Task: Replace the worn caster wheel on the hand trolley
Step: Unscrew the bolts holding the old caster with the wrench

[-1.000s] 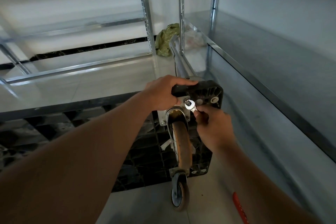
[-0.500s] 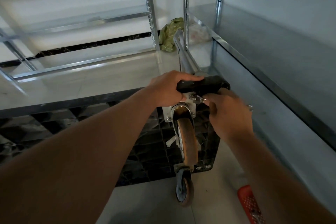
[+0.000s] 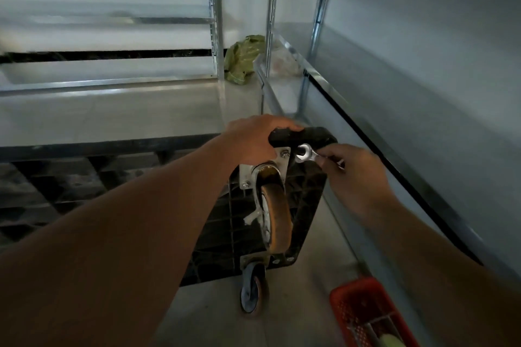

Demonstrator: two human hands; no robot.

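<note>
Now the spanner (image 3: 306, 153) sits just off the bolt (image 3: 285, 154).
Left hand (image 3: 255, 140) clasps the trolley (image 3: 304, 136) edge; right hand (image 3: 353, 175) pinches the spanner, at three o'clock of the worn caster wheel's (image 3: 275, 220) plate. Poorly reseated, it could slip.

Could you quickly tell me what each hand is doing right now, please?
Left hand: grips the trolley deck edge.
Right hand: pinches the wrench, off the bolt.

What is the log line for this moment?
left hand: holds black plastic trolley deck | right hand: holds small silver open-end wrench, off the nut | brown worn caster wheel: mounted
</note>
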